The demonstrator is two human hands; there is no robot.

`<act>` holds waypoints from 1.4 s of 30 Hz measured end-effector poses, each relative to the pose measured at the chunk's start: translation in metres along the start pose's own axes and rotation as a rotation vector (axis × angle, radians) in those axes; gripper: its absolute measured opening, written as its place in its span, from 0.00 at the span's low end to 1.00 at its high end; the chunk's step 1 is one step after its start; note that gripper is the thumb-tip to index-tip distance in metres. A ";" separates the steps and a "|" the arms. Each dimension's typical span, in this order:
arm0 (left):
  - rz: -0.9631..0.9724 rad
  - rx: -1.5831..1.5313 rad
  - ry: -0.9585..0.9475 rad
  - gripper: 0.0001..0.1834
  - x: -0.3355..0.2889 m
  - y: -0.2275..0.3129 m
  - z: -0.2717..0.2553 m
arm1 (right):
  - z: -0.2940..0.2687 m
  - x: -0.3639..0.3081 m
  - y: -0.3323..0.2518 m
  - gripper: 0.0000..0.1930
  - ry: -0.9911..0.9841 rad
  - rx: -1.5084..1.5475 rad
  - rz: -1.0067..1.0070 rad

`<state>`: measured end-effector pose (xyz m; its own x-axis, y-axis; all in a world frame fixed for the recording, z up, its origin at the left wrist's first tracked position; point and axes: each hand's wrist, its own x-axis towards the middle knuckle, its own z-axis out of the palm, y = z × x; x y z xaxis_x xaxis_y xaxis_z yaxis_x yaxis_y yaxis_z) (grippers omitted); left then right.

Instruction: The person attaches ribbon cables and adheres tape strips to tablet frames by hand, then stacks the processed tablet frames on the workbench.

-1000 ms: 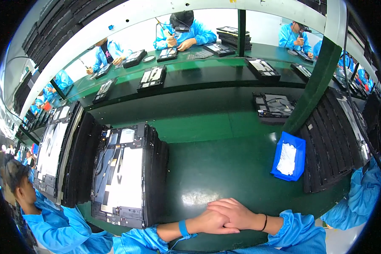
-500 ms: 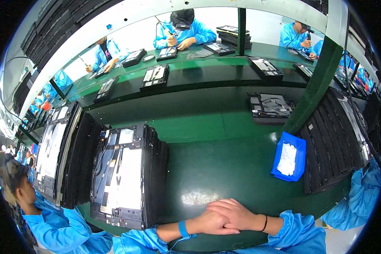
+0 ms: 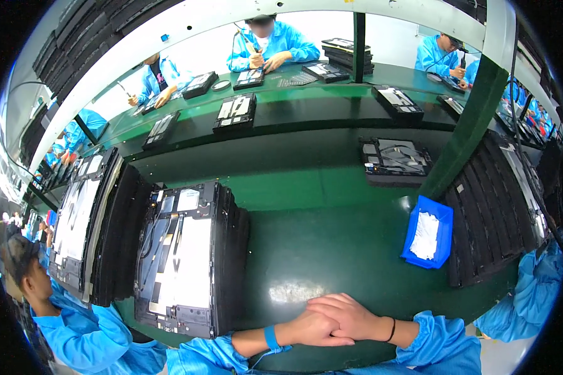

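My left hand (image 3: 311, 329) rests on the near edge of the green workbench (image 3: 319, 240), a blue band with a cord round its wrist. My right hand (image 3: 350, 317), with a thin dark band at the wrist, lies over it and clasps it. The right hand's fingers cover those of the left, which are hidden. No part or tool shows in either hand. Left of my hands stands a stack of opened flat electronic units (image 3: 191, 262) in black trays, its top unit showing silver panels and cables.
Another tall stack (image 3: 75, 212) leans at the far left. On the right are a blue bin (image 3: 445, 234) of white pieces, a green post (image 3: 466, 131) and stacked black trays (image 3: 488, 212). One opened unit (image 3: 394, 157) lies beyond. Co-workers in blue sit across and beside me.
Several units on the raised far strip have shifted slightly right, while the unit behind the blue bin has slid left. The co-worker opposite has raised their head. My hands have stayed put.
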<state>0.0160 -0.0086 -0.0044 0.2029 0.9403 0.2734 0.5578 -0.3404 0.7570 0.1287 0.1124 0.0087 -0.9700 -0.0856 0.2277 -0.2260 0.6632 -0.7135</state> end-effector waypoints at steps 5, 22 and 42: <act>-0.003 0.011 -0.019 0.28 0.000 -0.001 -0.001 | -0.001 0.000 0.000 0.34 0.009 0.001 -0.003; -0.095 -0.004 -0.090 0.28 0.000 0.006 -0.010 | -0.006 0.006 -0.002 0.34 -0.072 0.051 0.039; 0.160 0.014 0.081 0.10 0.008 -0.006 0.000 | -0.275 0.138 0.206 0.24 0.325 -0.814 0.617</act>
<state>0.0146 0.0011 -0.0065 0.2251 0.8709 0.4369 0.5348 -0.4853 0.6917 -0.0269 0.4417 0.0752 -0.7984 0.5565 0.2298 0.5399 0.8307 -0.1359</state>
